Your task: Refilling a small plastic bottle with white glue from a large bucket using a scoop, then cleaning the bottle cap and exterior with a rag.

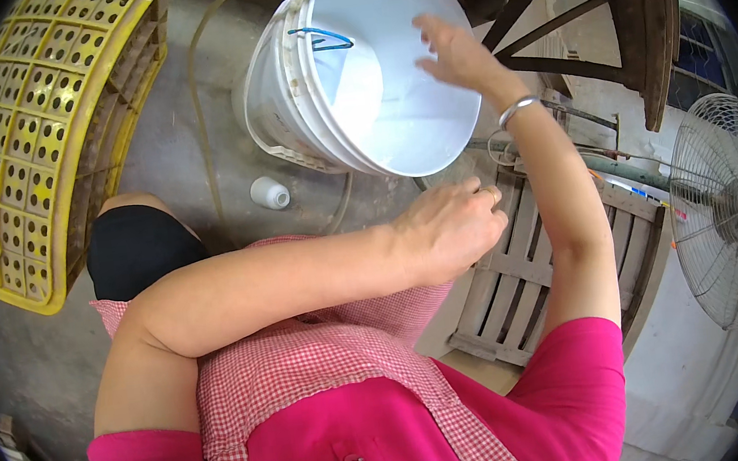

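Note:
My right hand [454, 55], a silver bangle on its wrist, reaches over the mouth of a white plastic bucket [285, 113] with its fingers apart. Inside the bucket is pale, with a blue wire [330, 35] hooked at the left rim. My left hand [450, 231] is crossed toward the right, below the bucket, fingers curled; whatever they may hold is hidden. A small white cylinder [270, 193] lies on the floor beside the bucket.
A yellow perforated crate [10, 151] stands at left on the grey concrete floor [192, 87], near a hose [205, 140]. At right are a slatted wooden piece [504, 270], a wire fan [722, 211] and a dark spoked frame [645, 30].

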Action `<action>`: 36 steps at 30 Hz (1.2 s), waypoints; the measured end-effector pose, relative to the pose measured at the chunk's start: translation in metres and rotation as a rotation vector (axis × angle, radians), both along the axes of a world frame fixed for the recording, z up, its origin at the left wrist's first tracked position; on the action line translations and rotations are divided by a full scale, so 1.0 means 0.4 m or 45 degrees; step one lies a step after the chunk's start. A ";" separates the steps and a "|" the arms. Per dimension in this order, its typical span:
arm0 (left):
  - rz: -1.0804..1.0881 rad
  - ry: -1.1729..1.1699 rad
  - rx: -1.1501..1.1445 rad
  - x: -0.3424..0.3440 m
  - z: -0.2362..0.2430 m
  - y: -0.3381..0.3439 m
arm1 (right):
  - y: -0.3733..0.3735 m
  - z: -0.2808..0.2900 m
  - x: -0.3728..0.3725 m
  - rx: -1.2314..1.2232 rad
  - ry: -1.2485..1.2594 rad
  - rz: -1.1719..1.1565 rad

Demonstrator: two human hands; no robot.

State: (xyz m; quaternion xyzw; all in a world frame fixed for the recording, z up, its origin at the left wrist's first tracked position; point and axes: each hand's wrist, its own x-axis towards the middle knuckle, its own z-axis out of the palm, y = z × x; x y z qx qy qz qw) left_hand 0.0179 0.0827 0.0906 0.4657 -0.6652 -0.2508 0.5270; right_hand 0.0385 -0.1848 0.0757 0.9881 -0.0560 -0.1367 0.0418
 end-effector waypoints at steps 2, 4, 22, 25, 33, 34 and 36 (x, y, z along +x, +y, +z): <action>-0.008 -0.020 0.005 0.000 -0.003 0.002 | -0.001 -0.029 -0.053 -0.149 0.167 0.088; -0.021 -0.042 0.013 -0.003 -0.007 0.007 | 0.014 -0.046 -0.074 -0.296 0.332 0.171; -0.029 -0.064 0.037 -0.010 -0.041 -0.004 | 0.015 -0.149 0.073 -0.035 -0.497 -0.253; 0.076 -0.033 -0.004 -0.019 -0.052 -0.009 | 0.001 -0.093 0.110 0.085 -0.678 -0.232; 0.005 -0.072 0.049 -0.009 -0.052 -0.016 | 0.025 0.023 0.099 0.373 -0.886 -0.648; 0.005 -0.079 0.047 -0.005 -0.050 -0.018 | 0.026 0.025 0.105 0.373 -0.893 -0.647; 0.027 0.006 0.141 0.004 -0.044 -0.019 | 0.028 0.028 0.119 0.428 -0.936 -0.669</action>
